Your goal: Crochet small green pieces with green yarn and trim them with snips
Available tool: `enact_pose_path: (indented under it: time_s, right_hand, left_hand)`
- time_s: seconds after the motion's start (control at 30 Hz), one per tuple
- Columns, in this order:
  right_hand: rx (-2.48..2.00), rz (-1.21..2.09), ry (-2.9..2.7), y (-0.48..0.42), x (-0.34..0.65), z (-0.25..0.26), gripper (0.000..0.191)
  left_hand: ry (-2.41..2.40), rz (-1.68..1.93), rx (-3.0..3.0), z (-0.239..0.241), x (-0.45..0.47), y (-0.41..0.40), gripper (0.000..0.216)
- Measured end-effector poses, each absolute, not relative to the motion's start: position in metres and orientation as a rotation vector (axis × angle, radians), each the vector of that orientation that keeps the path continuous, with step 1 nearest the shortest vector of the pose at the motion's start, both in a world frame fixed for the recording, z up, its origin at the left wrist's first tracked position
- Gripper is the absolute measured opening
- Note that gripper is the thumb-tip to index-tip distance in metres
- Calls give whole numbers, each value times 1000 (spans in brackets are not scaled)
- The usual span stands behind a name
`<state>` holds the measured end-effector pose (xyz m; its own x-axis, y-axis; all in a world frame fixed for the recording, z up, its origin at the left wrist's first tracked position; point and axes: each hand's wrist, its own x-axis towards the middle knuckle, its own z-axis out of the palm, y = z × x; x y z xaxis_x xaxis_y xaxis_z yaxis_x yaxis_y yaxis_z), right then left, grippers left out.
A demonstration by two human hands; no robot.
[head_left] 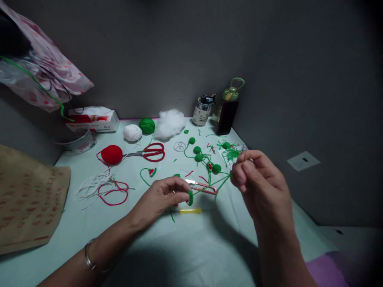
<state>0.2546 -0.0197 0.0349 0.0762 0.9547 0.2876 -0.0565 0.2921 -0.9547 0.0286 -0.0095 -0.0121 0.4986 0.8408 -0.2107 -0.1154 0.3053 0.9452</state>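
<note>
My left hand (pixel 166 195) pinches a small green crocheted piece (pixel 190 198) between thumb and fingertips, with a bit of red and white at its edge. Green yarn (pixel 223 180) runs from that piece up to my right hand (pixel 260 183), raised on the right with thumb and fingers closed on the strand. Whether a needle is also in those fingers I cannot tell. Beneath the yarn lie a pink-handled thread snipper (pixel 206 188) and a crochet hook with a yellow handle (pixel 190 211). Several green crocheted balls (pixel 216 169) with yarn tails lie just beyond.
Red-handled scissors (pixel 154 152) lie near a red yarn ball (pixel 111 154), a white ball (pixel 132 132) and a green ball (pixel 147 125). White stuffing (pixel 170 123), a pen jar (pixel 201 113) and a phone (pixel 227 117) line the back. A brown paper bag (pixel 30 203) stands left.
</note>
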Motion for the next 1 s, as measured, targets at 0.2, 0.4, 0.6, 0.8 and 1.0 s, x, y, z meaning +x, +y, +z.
enact_pose_path:
  time_s: [0.2, 0.4, 0.6, 0.8, 1.0]
  right_hand:
    - [-1006, 549, -1897, -25, 246, 26, 16]
    - [-1031, 373, -2108, -25, 242, 19, 22]
    - [-1056, 292, -2152, -26, 240, 20, 19]
    - [-997, 474, -2065, -27, 235, 19, 21]
    - [-976, 559, -1963, -26, 225, 15, 21]
  left_hand:
    - [826, 756, 1056, -13, 24, -7, 15]
    - [799, 783, 1049, -10, 22, -7, 15]
    - [759, 771, 1052, -8, 21, -8, 15]
    - [729, 776, 1019, -8, 21, -8, 17]
    - [688, 810, 957, -8, 24, -9, 14]
